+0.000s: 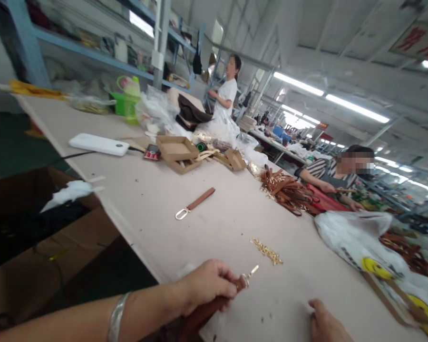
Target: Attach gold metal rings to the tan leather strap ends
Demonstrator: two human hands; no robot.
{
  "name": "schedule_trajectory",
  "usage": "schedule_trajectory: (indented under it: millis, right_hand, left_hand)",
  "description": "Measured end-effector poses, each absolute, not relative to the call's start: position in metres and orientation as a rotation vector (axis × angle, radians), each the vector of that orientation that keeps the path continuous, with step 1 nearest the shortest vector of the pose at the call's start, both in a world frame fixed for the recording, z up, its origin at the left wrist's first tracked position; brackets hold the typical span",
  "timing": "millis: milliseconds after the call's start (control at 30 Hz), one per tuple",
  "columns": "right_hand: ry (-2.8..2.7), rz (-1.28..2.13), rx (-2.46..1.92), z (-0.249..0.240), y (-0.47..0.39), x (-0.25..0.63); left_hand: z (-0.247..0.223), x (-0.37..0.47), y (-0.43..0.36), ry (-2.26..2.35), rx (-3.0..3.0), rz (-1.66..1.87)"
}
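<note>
My left hand (214,287) is closed around a brown leather strap (207,314), whose gold metal clasp (249,275) sticks out past my fingertips. The strap's lower part runs under my wrist to the bottom edge. At the lower right, my right hand (326,323) is partly cut off by the frame; its visible fingers reach out over the table (185,247) with nothing seen in them. Between and beyond the hands lies a small pile of gold hardware pieces (267,251). Farther off, a brown strap with a gold oval ring (199,199) rests by itself on the table.
A heap of brown straps (285,190) lies at the right, near a seated person (328,175). Small cardboard boxes (176,148), a white power bank (99,144) and a green bottle (131,107) stand farther back. A plastic bag (353,228) covers the right side.
</note>
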State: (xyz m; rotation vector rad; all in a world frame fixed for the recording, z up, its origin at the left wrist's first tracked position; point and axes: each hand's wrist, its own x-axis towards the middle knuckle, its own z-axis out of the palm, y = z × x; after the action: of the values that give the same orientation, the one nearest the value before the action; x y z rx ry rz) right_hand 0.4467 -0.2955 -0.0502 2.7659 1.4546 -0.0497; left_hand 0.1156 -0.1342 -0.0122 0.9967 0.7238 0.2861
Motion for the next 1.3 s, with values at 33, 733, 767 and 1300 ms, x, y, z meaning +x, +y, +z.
schedule_trajectory:
  millis: [33, 733, 767, 1300]
  right_hand:
    - [1.475, -0.017, 2.798, -0.042, -0.297, 0.440]
    - [2.457, 0.217, 3.247, -0.025, -0.253, 0.232]
    - [2.466, 0.250, 3.218, -0.024, -0.253, 0.232]
    - [1.798, -0.624, 4.038, -0.046, -0.260, 0.220]
  left_hand:
    - [-0.009, 0.114, -0.134, 0.719, 1.022, 0.292]
    - [-0.006, 0.111, -0.144, 0.642, 1.798, 0.608]
    - [-0.006, 0.111, -0.144, 0.634, 1.813, 0.617]
    - [-0.008, 0.103, -0.156, 0.471, 2.009, 0.718]
